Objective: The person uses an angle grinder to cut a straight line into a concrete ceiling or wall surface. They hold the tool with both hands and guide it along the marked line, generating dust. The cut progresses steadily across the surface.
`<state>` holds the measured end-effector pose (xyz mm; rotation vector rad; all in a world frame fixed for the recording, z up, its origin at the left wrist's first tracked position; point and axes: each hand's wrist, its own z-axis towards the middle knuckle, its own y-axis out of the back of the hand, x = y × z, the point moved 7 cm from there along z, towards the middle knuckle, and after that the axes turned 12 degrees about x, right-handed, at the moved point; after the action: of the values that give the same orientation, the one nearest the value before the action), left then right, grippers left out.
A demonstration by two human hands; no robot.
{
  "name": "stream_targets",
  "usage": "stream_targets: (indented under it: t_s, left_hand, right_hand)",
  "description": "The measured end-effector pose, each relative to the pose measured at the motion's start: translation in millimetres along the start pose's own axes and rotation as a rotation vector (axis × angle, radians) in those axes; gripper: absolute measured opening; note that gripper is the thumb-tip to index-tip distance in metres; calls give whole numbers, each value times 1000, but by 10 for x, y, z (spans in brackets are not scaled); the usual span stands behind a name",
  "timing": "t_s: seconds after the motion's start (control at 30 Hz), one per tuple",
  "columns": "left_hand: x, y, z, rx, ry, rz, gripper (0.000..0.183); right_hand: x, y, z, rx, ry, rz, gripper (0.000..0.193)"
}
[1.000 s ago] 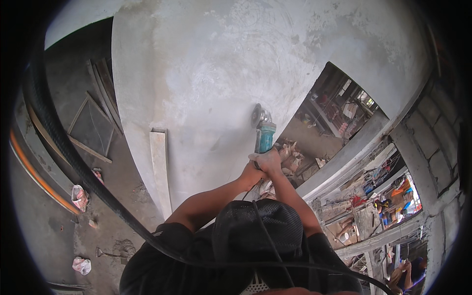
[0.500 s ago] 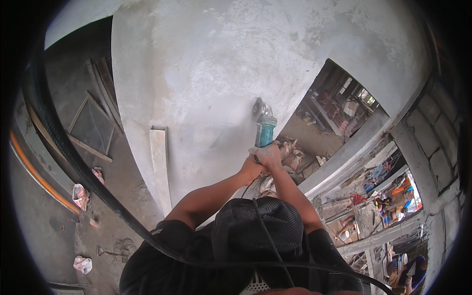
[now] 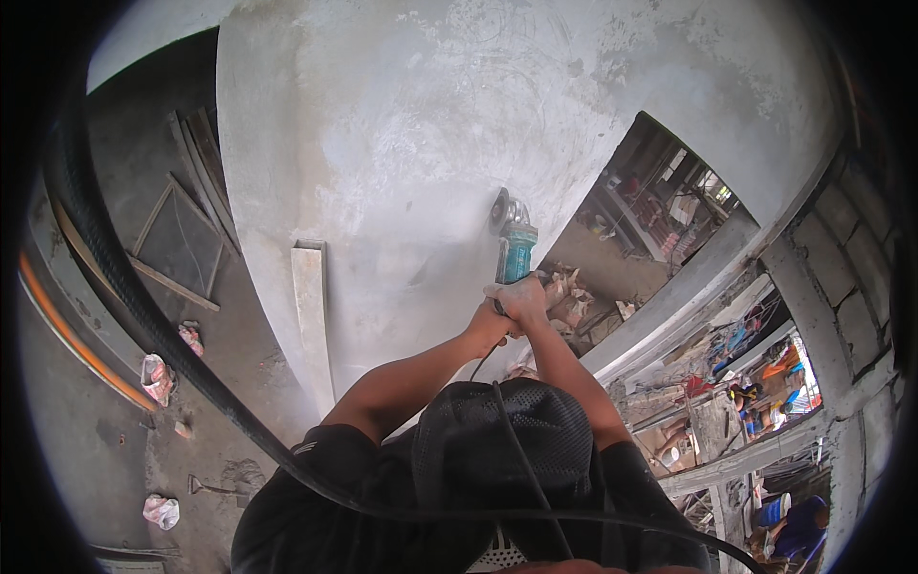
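A teal angle grinder (image 3: 517, 253) is held out ahead of me, its round disc (image 3: 499, 211) against or very close to the grey plastered wall (image 3: 402, 153). Wrapped about the grinder's body is my right hand (image 3: 520, 298), which looks dusty. Just below and to its left, my left hand (image 3: 491, 327) is closed on the rear end of the tool, partly covered by the right. A thin cord runs down from the grinder past my left wrist. Pale haze hangs over the wall beside the disc.
An upright hollow board (image 3: 310, 306) stands by the wall, left of my arms. Wall openings to the right show rubble and sacks (image 3: 570, 302). Leftward lie a shovel (image 3: 218, 491), white-red bags (image 3: 158, 380) and a wooden frame (image 3: 182, 239). Another person (image 3: 801, 528) is low at right.
The grinder and both hands stay almost in place, with barely a shift. At the lower right, the other person has moved, and a blue bucket shows more fully.
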<state>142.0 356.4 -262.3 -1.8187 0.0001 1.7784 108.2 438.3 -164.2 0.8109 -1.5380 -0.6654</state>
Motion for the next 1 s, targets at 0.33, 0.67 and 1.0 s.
stream_targets:
  t_s: [0.33,0.67,1.0]
  left_hand:
    - [66,30,-21,-17,41,10,42]
    - [333,-150,-142,6,25,26,46]
    - [304,-159,104,25,20,22,54]
  right_hand:
    - [49,-12,-118,10,-51,-32,94]
    - [-284,-85,-313,-76,96,94,93]
    - [-292,70,-137,-93,81,71,97]
